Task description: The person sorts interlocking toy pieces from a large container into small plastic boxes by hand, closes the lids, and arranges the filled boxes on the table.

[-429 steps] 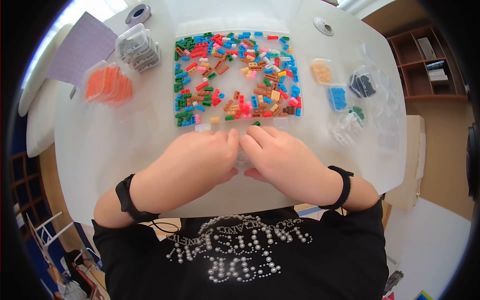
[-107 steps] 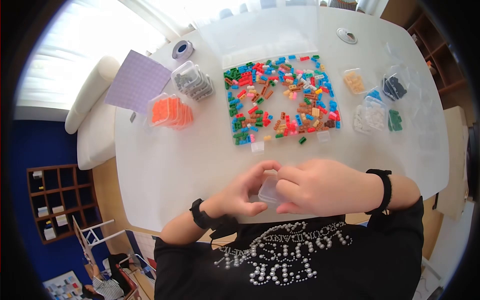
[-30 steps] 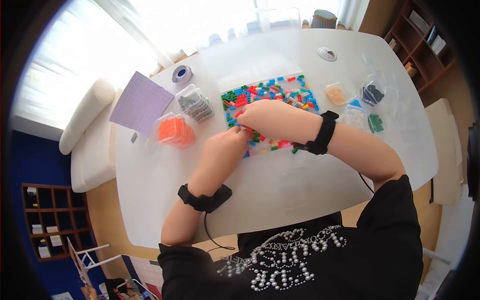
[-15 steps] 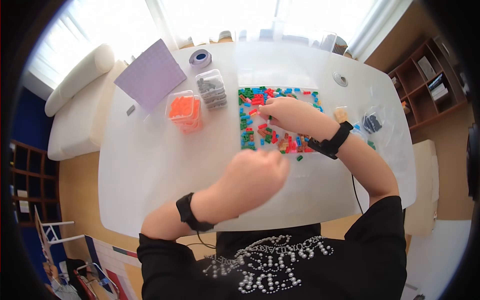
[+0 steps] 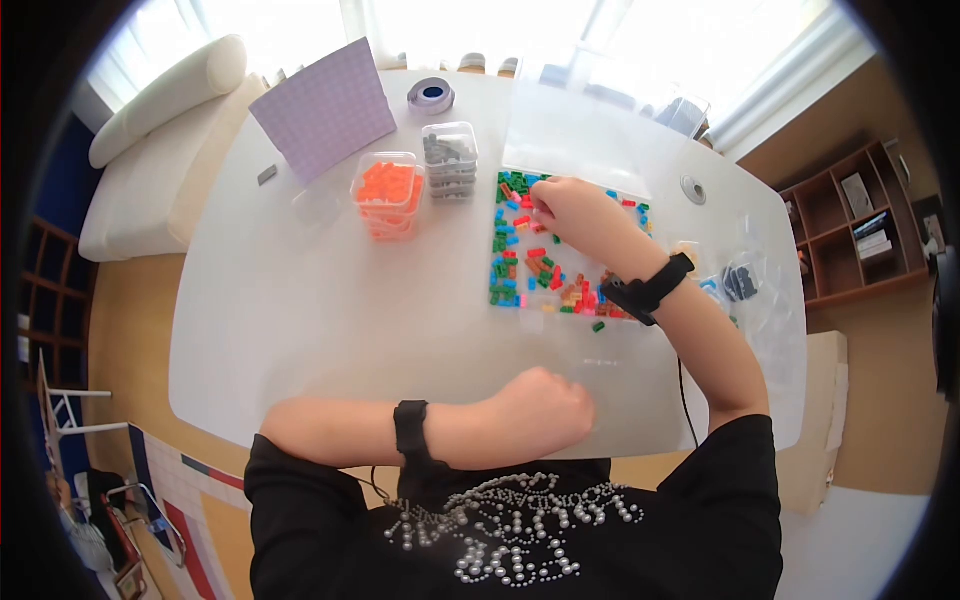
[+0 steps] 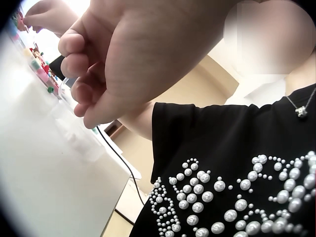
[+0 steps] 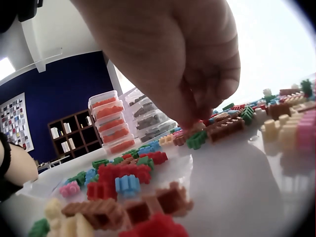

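My right hand (image 5: 570,208) reaches into the shallow clear tray (image 5: 500,240) of mixed toy building bricks (image 5: 545,268). Its fingers are bent down, with thumb and fingertips right at the bricks; I cannot tell whether they pinch one. In the right wrist view, a green brick (image 7: 196,139) and a brown brick (image 7: 224,129) lie just under those fingertips. My left hand (image 5: 545,408) is drawn back to the table's near edge, fingers curled. In the left wrist view the left hand (image 6: 106,74) shows no object, its palm partly hidden. A clear plastic box (image 6: 81,140) is on the table near its fingers.
Stacked clear boxes of orange bricks (image 5: 390,195) and of grey bricks (image 5: 450,160) stand left of the tray. Behind them are a purple sheet (image 5: 328,110) and a tape roll (image 5: 432,95). A box of black bricks (image 5: 740,283) sits on the right. One green brick (image 5: 599,327) lies outside the tray.
Earlier both hands worked at a clear box near the body, then both reached into the tray. Since then my left hand has pulled back to the near edge; my right has stayed over the bricks.
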The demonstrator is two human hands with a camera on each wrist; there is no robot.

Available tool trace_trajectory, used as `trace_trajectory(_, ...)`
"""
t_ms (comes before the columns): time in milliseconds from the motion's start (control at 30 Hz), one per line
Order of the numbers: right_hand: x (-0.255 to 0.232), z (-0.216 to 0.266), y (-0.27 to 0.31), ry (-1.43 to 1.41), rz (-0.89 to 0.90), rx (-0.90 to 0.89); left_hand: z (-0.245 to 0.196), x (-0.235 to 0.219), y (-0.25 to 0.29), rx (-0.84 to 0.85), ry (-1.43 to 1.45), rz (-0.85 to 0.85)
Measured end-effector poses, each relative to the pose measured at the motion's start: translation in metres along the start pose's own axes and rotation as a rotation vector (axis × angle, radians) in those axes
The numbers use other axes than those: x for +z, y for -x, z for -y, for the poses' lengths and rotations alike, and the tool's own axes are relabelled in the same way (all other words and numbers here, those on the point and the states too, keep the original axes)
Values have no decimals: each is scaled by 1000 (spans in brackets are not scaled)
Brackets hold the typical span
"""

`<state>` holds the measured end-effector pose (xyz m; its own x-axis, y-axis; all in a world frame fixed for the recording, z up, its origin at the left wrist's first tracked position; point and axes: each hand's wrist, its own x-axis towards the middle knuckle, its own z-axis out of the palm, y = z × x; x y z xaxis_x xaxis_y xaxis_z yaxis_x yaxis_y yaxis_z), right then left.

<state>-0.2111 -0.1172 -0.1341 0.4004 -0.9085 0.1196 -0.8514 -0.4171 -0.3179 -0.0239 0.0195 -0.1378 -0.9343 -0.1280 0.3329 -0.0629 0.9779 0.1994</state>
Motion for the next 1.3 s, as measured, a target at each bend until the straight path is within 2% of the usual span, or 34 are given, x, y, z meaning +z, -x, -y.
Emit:
trace_trajectory(67,4,-1,0,-24,26,58,-2,-2,1,0,14,30)
trace_trajectory(133,7,-3,2,89,-12,-12,-2,-3,3,-3,45,62)
trace_trajectory(167,8,-4,2,88,-8,-3,-1,-4,4,1,53,63)
trace_trajectory(233,10,-2,4,89,-18,-100,1,-8,4,-19,74,112)
trace_trajectory(333,8,5,7,47,22,-64,4,-21,1,-15,0,177)
trace_trajectory(467,-8,13,12,-4,56,32,8,-26,2,-42,24,158)
trace_trajectory(567,-36,24,32,-82,14,74,11,-29,3,-56,12,223)
trace_trajectory(633,-56,39,52,-196,-94,146,14,-28,4,-68,38,238)
trace_trajectory(733,-60,33,72,-113,-131,141,15,-26,5,-60,38,279)
trace_trajectory(767,-63,35,81,-107,-121,140,16,-26,5,-64,45,271)
trace_trajectory(833,-72,52,103,-214,-59,217,18,-29,6,-53,64,364)
trace_trajectory(900,-80,79,131,-332,44,189,19,-27,10,-69,52,343)
trace_trajectory(967,-78,96,157,-279,171,68,19,-25,13,-80,42,329)
trace_trajectory(1033,-64,107,176,-99,223,-36,21,-22,13,-57,59,352)
trace_trajectory(1167,-42,113,192,28,289,-37,22,-33,11,-18,88,452)
trace_trajectory(1233,-49,115,189,10,159,78,19,-32,15,-24,91,345)
trace_trajectory(1267,-56,114,185,13,165,74,18,-31,15,-28,93,339)
trace_trajectory(1300,-66,109,180,18,71,150,17,-31,15,-29,105,364)
